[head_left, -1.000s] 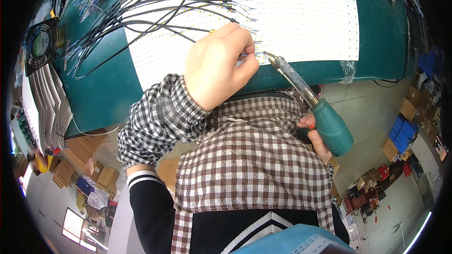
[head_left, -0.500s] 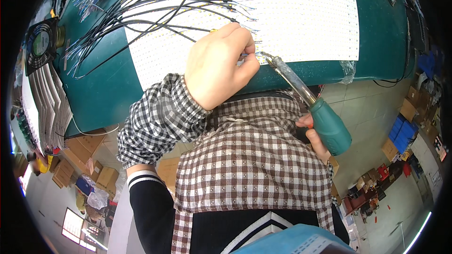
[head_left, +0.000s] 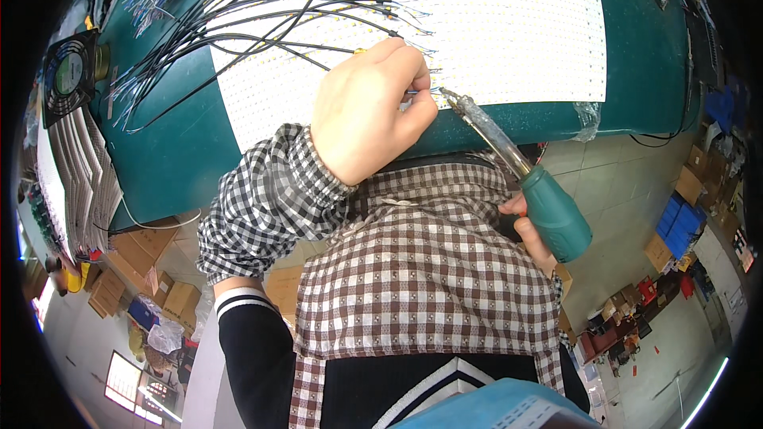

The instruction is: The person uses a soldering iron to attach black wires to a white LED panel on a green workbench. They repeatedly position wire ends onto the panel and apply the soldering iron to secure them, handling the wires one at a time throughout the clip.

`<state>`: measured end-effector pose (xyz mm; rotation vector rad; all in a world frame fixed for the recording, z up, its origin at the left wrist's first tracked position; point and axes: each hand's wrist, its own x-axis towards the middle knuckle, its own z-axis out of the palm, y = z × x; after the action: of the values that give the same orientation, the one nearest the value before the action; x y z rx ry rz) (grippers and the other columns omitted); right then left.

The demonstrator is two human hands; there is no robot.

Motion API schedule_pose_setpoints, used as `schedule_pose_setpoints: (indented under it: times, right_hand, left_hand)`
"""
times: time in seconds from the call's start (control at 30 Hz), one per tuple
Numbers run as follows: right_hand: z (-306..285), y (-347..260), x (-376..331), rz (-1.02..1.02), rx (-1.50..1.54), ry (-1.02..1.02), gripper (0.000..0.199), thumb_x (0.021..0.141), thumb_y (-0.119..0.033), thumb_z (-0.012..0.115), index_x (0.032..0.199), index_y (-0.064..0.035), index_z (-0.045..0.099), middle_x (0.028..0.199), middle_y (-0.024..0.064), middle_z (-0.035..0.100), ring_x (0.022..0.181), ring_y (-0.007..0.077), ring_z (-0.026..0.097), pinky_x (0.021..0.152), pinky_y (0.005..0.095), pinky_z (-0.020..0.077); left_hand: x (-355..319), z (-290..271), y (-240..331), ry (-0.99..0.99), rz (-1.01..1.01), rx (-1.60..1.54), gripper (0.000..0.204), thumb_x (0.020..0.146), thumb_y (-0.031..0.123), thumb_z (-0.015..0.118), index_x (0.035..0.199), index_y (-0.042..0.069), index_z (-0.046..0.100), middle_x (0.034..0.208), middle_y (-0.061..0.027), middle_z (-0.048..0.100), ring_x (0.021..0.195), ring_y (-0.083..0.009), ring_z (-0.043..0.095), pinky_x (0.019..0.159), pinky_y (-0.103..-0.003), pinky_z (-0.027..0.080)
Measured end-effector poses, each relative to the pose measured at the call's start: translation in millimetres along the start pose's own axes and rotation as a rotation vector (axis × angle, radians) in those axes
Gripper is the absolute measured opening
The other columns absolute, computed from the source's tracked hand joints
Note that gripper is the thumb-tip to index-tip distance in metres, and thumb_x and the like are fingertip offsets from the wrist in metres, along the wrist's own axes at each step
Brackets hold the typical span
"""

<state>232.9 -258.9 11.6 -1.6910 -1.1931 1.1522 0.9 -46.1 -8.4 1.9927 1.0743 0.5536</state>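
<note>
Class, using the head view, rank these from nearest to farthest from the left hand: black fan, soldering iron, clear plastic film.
1. Soldering iron: its tip just right of the left hand.
2. Clear plastic film: farther right.
3. Black fan: at the far left.

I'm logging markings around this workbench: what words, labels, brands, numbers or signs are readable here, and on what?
No text can be read with certainty.
Black fan, at the left: its round green label is too small to read.
Green soldering iron handle: a faint mark, too indistinct to read.
Cardboard box, lower left: dark print, too small to read.
</note>
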Motion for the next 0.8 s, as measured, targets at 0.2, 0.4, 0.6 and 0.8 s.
schedule_pose_setpoints:
  times: [0.2,0.4,0.6,0.8]
  right_hand:
    - [6.4,-6.4,1.3,0.03,0.086,0.057,0.067,0.08,-0.015,0.082,0.132,0.0116,0.049,0.092,0.0112,0.073,0.087,0.0194,0.071,0.084,0.0347,0.0571]
    - [2.9,-15.1,9.2,-0.014,0.177,-0.066,0.026,0.096,-0.014,0.062,0.112,0.0066,0.056,0.102,0.0186,0.06,0.094,0.026,0.063,0.085,0.0399,0.057]
    - [4.6,-13.5,1.5,0.083,0.137,0.031,0.061,0.089,-0.022,0.073,0.134,0.0076,0.044,0.113,0.0222,0.065,0.098,0.0268,0.069,0.085,0.0382,0.0581]
    - [3.6,-25.9,4.8,0.114,0.13,-0.001,0.042,0.1,-0.027,0.057,0.127,0.0047,0.052,0.121,0.024,0.059,0.098,0.0276,0.067,0.087,0.0402,0.0563]
  left_hand:
    - [0.0,-0.4,0.3,0.002,0.012,0.007,0.007,0.077,0.003,0.066,0.079,0.003,0.059,0.077,-0.0066,0.058,0.064,-0.0194,0.059,0.057,-0.029,0.048]
    - [-0.4,0.1,-0.6,-0.008,0.003,0.01,0.007,0.077,0.003,0.066,0.079,0.003,0.059,0.077,-0.0068,0.058,0.065,-0.0197,0.06,0.058,-0.029,0.049]
    - [-0.7,-4.1,-1.7,-0.034,-0.012,-0.086,0.007,0.081,0.005,0.067,0.084,0.003,0.061,0.079,-0.007,0.06,0.066,-0.0195,0.061,0.06,-0.029,0.05]
    - [3.3,-7.3,3.1,-0.075,0.028,-0.016,0.006,0.083,0.007,0.067,0.086,0.003,0.063,0.081,-0.0087,0.063,0.067,-0.0209,0.063,0.06,-0.03,0.051]
